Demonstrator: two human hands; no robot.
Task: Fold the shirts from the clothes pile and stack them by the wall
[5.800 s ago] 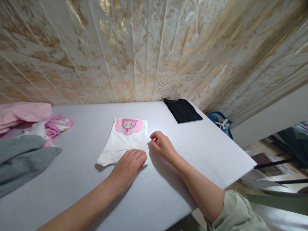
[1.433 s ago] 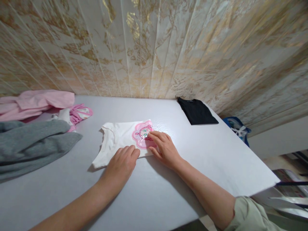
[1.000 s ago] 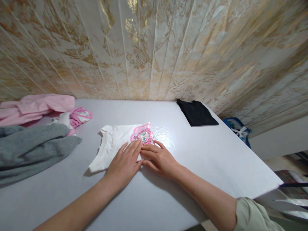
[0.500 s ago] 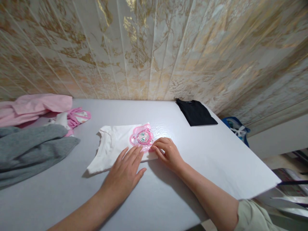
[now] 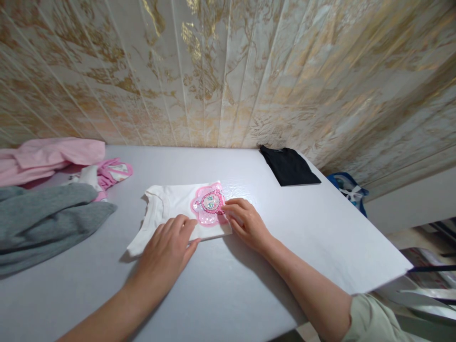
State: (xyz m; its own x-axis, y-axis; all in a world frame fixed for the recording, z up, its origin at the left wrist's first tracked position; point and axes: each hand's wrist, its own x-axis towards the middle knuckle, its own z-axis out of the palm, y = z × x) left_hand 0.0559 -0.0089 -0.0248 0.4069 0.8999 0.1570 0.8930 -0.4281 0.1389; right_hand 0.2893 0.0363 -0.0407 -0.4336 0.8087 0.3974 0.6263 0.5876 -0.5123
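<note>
Smooth white cloth shirt (image 5: 180, 202), shiny sequined patch (image 5: 209, 204), satiny white tabletop (image 5: 320, 237)

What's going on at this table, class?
A person has both hands at a folded white shirt lying on a white table. The left hand rests over its near edge; the right hand has its fingertips at the end with the pink picture. A folded black garment lies farther right, and grey clothing and pink clothing lie loosely at left.

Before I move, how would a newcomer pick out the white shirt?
On the white table, look between the grey cloth and the folded black garment. The white shirt lies there, partly under the left hand. Unlike those, it bears a pink patch.
</note>
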